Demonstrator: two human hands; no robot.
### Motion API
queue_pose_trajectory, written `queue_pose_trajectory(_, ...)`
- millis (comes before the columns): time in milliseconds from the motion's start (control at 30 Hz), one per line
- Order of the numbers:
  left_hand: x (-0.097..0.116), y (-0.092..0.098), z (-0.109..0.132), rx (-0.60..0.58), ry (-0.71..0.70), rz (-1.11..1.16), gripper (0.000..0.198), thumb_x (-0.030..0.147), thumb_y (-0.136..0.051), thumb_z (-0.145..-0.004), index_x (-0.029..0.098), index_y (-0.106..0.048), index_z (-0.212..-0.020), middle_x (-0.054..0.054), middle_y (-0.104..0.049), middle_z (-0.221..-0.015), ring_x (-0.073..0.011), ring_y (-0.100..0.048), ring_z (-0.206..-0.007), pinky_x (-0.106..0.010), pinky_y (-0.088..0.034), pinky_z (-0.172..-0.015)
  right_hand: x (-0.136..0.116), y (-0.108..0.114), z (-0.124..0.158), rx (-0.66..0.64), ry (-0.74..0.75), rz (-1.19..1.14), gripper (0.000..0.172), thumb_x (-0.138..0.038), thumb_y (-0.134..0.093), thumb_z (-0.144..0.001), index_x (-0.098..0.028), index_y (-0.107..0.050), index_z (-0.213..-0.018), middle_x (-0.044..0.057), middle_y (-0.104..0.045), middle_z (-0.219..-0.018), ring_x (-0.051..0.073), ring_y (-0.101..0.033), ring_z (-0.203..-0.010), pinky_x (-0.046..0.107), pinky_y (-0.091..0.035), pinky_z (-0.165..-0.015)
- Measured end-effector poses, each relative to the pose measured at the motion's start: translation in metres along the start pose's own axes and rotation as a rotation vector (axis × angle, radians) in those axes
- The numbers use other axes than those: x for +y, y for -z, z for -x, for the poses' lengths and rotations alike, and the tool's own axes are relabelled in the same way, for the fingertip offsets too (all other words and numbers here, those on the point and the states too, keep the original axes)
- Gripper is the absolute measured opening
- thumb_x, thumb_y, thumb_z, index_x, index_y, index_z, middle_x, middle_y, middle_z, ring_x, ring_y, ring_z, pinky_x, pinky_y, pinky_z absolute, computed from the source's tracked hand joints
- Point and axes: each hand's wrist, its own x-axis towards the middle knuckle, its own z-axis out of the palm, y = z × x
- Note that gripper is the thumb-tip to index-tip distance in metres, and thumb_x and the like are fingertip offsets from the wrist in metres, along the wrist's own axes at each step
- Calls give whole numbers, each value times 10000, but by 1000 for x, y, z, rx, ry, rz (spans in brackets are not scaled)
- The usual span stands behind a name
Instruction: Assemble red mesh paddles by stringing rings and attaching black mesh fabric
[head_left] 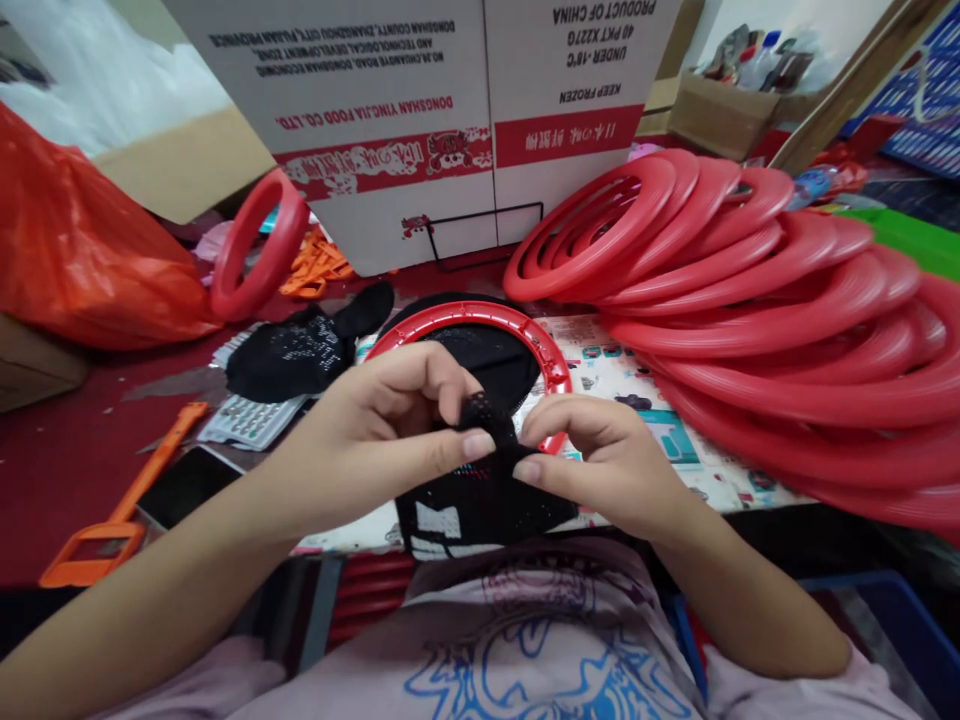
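Observation:
Black mesh fabric [495, 505] with white patches lies in front of me, and a fold of it is raised between my hands. My left hand [409, 420] pinches this fold between thumb and fingers. Close beside it, my right hand [600, 455] pinches the same mesh. Behind my fingers a red plastic ring [551, 355] lies with its ribbed inner side up, more black fabric showing inside it. My hands hide the near part of the ring. Whether the mesh is fixed to the ring I cannot tell.
Red rings [750, 300] are piled at the right; another red ring [259, 245] stands at the left. A white carton [390, 90] rises behind. Left lie an orange plastic handle [142, 490], a dark phone [191, 485], a calculator [251, 425] and a black glove-like piece [296, 355].

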Motion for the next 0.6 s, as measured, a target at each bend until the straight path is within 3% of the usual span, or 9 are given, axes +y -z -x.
queue_pose_trajectory(100, 2, 5, 3, 43, -64, -82, 209, 197, -802, -651, 222, -596, -673, -11, -640, -768, -115, -573, -544, -186, -473, -432, 1, 0, -5, -46, -25, -33, 254, -376, -764, -752, -219, -666, -926, 7, -669, -939, 132, -613, -876, 266, -488, -797)
queue_pose_trajectory(167, 7, 8, 6, 0, -107, -126, 170, 179, -784, -669, 239, -626, -690, -15, -661, -752, -142, -613, -586, -206, -502, -469, 3, 2, -12, -100, -24, -57, 488, -352, -809, -701, -257, -612, -1137, 25, -622, -1179, 155, -583, -1063, 289, -484, -903)
queue_pose_trajectory(233, 14, 10, 7, -7, -161, -197, 130, 175, -763, -686, 254, -664, -716, -20, -680, -753, -163, -635, -614, -230, -519, -499, 3, 4, -20, -183, -48, -155, 604, -304, -821, -677, -273, -570, -1226, 27, -596, -1256, 154, -578, -1100, 290, -491, -917)
queue_pose_trajectory(333, 20, 16, 7, 6, -243, -342, 96, 206, -733, -722, 262, -694, -790, -25, -685, -745, -189, -644, -625, -272, -521, -513, -2, 9, -28, -302, -166, -317, 289, -293, -792, -700, -202, -690, -955, -8, -683, -886, 96, -618, -761, 213, -515, -693)
queue_pose_trajectory(400, 19, 19, 4, 48, -333, -480, 100, 207, -697, -761, 257, -676, -846, -25, -693, -797, -204, -662, -708, -303, -541, -596, -9, 12, -28, -254, -243, -314, 182, -302, -806, -683, -169, -697, -742, -32, -630, -669, 67, -557, -589, 176, -469, -557)
queue_pose_trajectory(533, 10, 18, -3, 303, -669, -821, 173, 138, -702, -751, 212, -641, -894, -58, -674, -1040, -231, -625, -1005, -396, -497, -922, -23, 15, -24, -40, -262, -455, 158, -304, -804, -699, -199, -723, -785, -31, -678, -723, 77, -608, -606, 179, -503, -574)
queue_pose_trajectory(600, 8, 9, -3, 206, -708, -794, 140, 131, -689, -768, 185, -641, -888, -65, -671, -998, -210, -631, -963, -361, -515, -876, -27, 13, -22, -19, -254, -555, 123, -320, -762, -760, -236, -725, -843, -41, -693, -751, 75, -623, -622, 182, -516, -602)
